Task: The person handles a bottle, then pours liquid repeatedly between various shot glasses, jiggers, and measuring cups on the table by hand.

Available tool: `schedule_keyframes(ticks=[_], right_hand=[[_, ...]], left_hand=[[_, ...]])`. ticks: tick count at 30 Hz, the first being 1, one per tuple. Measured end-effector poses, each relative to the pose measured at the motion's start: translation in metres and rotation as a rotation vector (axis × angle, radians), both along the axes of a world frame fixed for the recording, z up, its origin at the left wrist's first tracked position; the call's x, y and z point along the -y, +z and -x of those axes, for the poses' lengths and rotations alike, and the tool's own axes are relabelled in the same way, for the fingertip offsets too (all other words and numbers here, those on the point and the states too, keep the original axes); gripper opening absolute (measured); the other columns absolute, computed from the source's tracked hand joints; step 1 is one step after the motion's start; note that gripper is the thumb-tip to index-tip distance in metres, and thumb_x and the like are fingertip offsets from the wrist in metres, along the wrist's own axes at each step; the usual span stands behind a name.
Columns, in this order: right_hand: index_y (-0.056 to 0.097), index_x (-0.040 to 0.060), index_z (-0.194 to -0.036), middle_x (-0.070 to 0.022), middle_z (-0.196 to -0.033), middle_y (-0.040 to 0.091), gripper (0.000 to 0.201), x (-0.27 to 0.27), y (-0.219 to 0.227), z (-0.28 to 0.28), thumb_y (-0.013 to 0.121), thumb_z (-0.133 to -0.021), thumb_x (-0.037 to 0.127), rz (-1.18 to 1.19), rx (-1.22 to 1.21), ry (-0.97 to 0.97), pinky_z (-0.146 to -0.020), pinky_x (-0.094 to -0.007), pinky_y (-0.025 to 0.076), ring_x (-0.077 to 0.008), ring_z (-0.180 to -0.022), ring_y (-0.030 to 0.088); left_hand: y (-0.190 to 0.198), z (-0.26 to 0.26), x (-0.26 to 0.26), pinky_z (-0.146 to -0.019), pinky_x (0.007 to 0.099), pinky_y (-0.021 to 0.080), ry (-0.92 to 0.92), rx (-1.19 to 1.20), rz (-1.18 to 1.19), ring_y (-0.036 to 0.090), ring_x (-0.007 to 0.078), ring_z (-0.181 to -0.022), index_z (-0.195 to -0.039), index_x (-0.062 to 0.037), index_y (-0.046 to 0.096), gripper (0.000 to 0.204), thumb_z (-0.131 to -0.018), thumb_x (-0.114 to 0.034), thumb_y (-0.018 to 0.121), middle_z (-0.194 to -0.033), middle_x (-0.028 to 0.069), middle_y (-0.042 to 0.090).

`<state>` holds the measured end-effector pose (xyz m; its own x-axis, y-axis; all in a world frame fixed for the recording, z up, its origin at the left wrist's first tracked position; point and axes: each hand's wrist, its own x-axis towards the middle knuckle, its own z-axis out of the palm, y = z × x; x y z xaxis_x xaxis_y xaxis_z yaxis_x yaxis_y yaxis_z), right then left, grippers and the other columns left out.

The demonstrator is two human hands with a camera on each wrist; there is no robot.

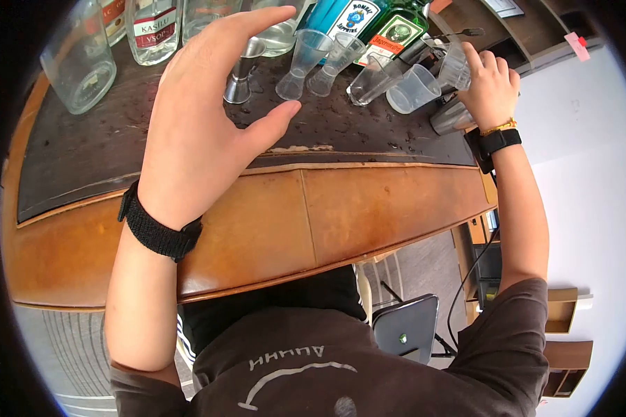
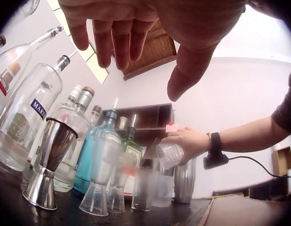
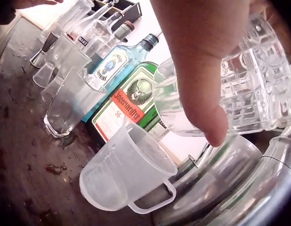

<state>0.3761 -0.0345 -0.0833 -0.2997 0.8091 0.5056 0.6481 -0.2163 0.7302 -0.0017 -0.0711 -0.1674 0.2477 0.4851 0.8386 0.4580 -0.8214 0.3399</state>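
The left hand [image 1: 200, 118] is open wide in the air above the counter [image 1: 368, 142], with the thumb well apart from the fingers; the nearest thing to it is the metal jigger [image 1: 239, 76]. The right hand [image 1: 492, 87] holds the patterned clear glass [image 3: 258, 80], with the thumb pressed on its side. This glass is tilted and is raised over the far right part of the counter, near the plastic measuring cup [image 3: 115, 174], which stands upright and has a handle. A steel shaker [image 1: 452, 117] is just beside this cup. Between the jigger and the cup there are two clear hourglass measures [image 1: 302, 64] [image 1: 335, 64] and a small clear glass [image 1: 370, 85]. Behind them stand the blue bottle [image 3: 116, 68] and the green bottle [image 3: 136, 94].
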Motion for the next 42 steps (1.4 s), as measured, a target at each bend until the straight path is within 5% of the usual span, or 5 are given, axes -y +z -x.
schedule_keyframes(ticks=[13, 21, 27, 33, 42], right_hand=[[0.047, 0.0025, -0.13, -0.012, -0.113, 0.062, 0.087, 0.078, -0.051, 0.137, 0.093, -0.059, 0.025, 0.282, -1.742, 0.788, -0.091, -0.0339, 0.051, -0.0208, -0.103, 0.062], [0.039, -0.0005, -0.131, -0.0199, -0.117, 0.063, 0.091, 0.061, -0.095, 0.242, 0.09, -0.058, 0.02, 0.336, -1.973, 1.071, -0.092, -0.0385, 0.051, -0.0297, -0.109, 0.065], [0.034, -0.0065, -0.137, -0.0291, -0.133, 0.048, 0.096, 0.044, -0.104, 0.233, 0.087, -0.064, 0.025, 0.366, -1.644, 1.138, -0.107, -0.0423, 0.039, -0.0399, -0.127, 0.047], [0.062, 0.0064, -0.121, -0.0044, -0.119, 0.061, 0.038, 0.083, -0.041, 0.175, 0.073, -0.084, 0.012, 0.62, -1.721, 1.036, -0.093, -0.0305, 0.046, -0.0155, -0.107, 0.056], [0.063, 0.0029, -0.101, -0.0054, -0.081, 0.066, 0.034, 0.037, -0.078, 0.078, 0.078, -0.079, 0.024, 0.073, -1.689, 0.576, -0.07, -0.028, 0.052, -0.0157, -0.075, 0.064]], left_hand=[[0.001, -0.001, 0.001, -0.104, 0.0377, 0.041, -0.226, 0.195, 0.284, 0.056, 0.0231, -0.12, -0.135, -0.0051, 0.05, 0.065, -0.076, -0.008, 0.077, -0.13, 0.0112, 0.06], [0.007, 0.018, -0.008, -0.101, 0.0385, 0.046, -0.591, 0.41, 0.67, 0.059, 0.0247, -0.114, -0.148, -0.0056, 0.032, 0.105, -0.061, -0.012, 0.09, -0.126, 0.0161, 0.058], [0.008, 0.04, -0.016, -0.098, 0.0384, 0.047, -0.316, 0.267, 0.557, 0.06, 0.0245, -0.109, -0.144, -0.0047, 0.036, 0.101, -0.059, -0.016, 0.09, -0.118, 0.0156, 0.063], [0.002, 0.051, -0.03, -0.095, 0.0397, 0.047, 0.115, 0.337, 0.347, 0.061, 0.0251, -0.11, -0.139, -0.0054, 0.041, 0.092, -0.063, -0.021, 0.09, -0.119, 0.0173, 0.064], [-0.008, 0.054, -0.038, -0.097, 0.039, 0.046, 0.491, 0.229, 0.458, 0.062, 0.0259, -0.112, -0.138, -0.0019, 0.039, 0.094, -0.064, -0.032, 0.09, -0.119, 0.0169, 0.065]])
